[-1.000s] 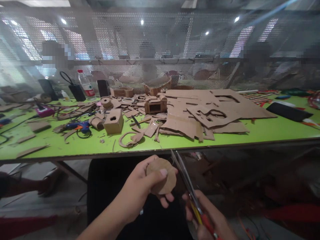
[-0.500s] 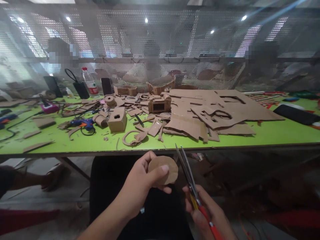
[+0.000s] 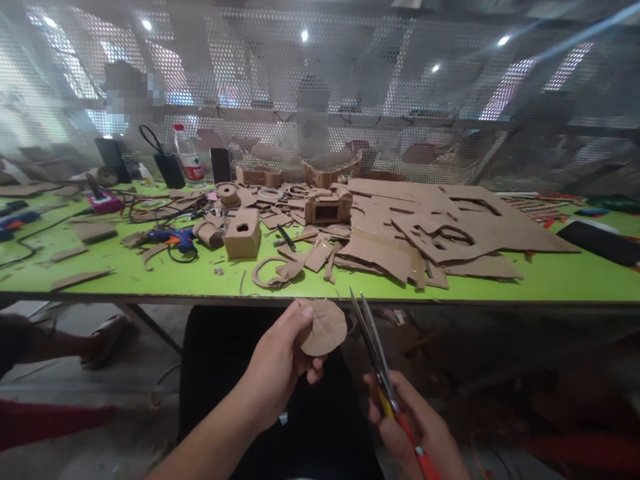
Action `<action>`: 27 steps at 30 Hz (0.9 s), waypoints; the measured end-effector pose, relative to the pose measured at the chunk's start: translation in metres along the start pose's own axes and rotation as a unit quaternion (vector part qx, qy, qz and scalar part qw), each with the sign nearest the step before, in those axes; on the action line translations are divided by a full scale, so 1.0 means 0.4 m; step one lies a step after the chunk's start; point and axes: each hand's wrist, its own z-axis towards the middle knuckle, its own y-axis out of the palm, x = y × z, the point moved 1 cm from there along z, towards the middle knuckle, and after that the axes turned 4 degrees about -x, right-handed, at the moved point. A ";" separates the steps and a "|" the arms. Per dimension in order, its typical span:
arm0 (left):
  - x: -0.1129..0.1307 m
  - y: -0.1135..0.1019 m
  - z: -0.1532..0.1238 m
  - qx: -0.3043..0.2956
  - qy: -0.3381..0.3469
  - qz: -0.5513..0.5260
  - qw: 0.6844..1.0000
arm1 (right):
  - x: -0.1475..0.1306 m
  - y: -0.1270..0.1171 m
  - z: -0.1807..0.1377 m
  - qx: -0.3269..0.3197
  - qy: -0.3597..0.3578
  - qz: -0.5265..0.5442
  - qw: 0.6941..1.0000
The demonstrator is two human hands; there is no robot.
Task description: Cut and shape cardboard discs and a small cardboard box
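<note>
A round cardboard disc (image 3: 327, 328) is pinched by my left hand (image 3: 283, 357), thumb on its face and fingers behind it. Just to the right, my right hand (image 3: 417, 427) is wrapped round the red and yellow handles of a pair of scissors (image 3: 376, 350). Their blades point up and away, slightly parted, with no cardboard between them. A small gap separates the blades from the disc. Both hands are in front of the table's near edge, over my dark lap.
On the green table (image 3: 480, 285) lie large cardboard sheets (image 3: 375, 248), a cardboard box with a hole (image 3: 242, 239), a cardboard camera-like model (image 3: 327, 208), a blue glue gun (image 3: 173, 238) and scraps. A water bottle (image 3: 190, 160) stands behind. Another person's foot (image 3: 107, 340) shows at left.
My left thumb has shifted from the middle of the disc to its upper left edge, and the disc has turned and moved slightly left. The scissors stay nearly still.
</note>
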 end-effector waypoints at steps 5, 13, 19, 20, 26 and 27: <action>0.000 -0.014 0.000 -0.002 0.003 -0.012 1.000 | -0.021 0.037 -0.004 0.084 -0.010 -0.003 0.996; 0.010 -0.017 -0.019 -0.060 0.050 0.045 0.996 | -0.015 0.051 0.002 0.103 -0.008 -0.132 0.986; 0.010 -0.014 -0.043 -0.082 0.060 0.077 0.992 | -0.022 0.040 0.009 0.183 -0.149 -0.333 0.913; 0.009 -0.015 -0.046 -0.081 0.059 0.085 0.991 | -0.026 0.035 0.011 0.187 -0.165 -0.359 0.899; 0.006 -0.012 -0.054 -0.092 0.051 0.074 0.992 | -0.043 -0.008 0.017 0.198 -0.165 -0.402 0.879; 0.007 -0.013 -0.052 -0.092 0.057 0.066 0.992 | -0.048 -0.018 0.021 0.203 -0.154 -0.402 0.880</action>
